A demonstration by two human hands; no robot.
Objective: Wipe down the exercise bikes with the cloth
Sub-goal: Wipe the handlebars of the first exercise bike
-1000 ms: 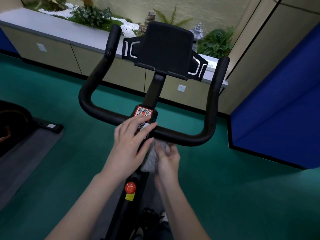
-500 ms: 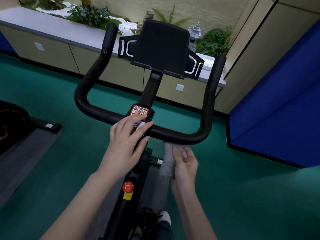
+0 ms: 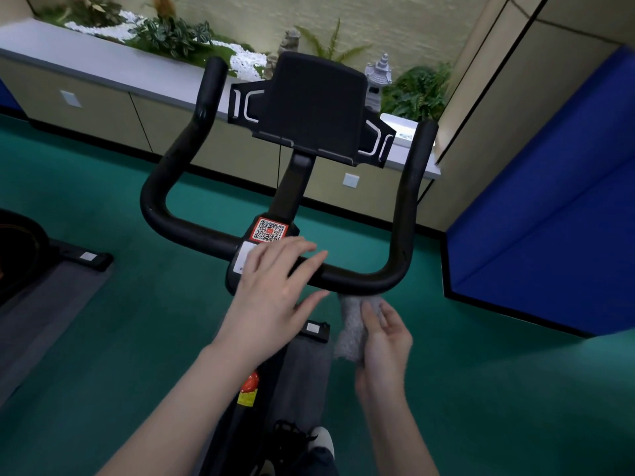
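My left hand [image 3: 275, 286] rests open on the handlebar [image 3: 343, 274], steadying it; at 4 o'clock, my right hand [image 3: 381, 334] grips the cloth [image 3: 350, 324] beneath the bar for wiping.

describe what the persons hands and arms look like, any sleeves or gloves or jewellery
Both arms are bare as far up as the view shows: no sleeve is visible. The left hand and the right hand wear no gloves, and no rings, watch or wristband show on the fingers or wrists. The nails look short and unpainted, though the picture is a little soft. No markings show.
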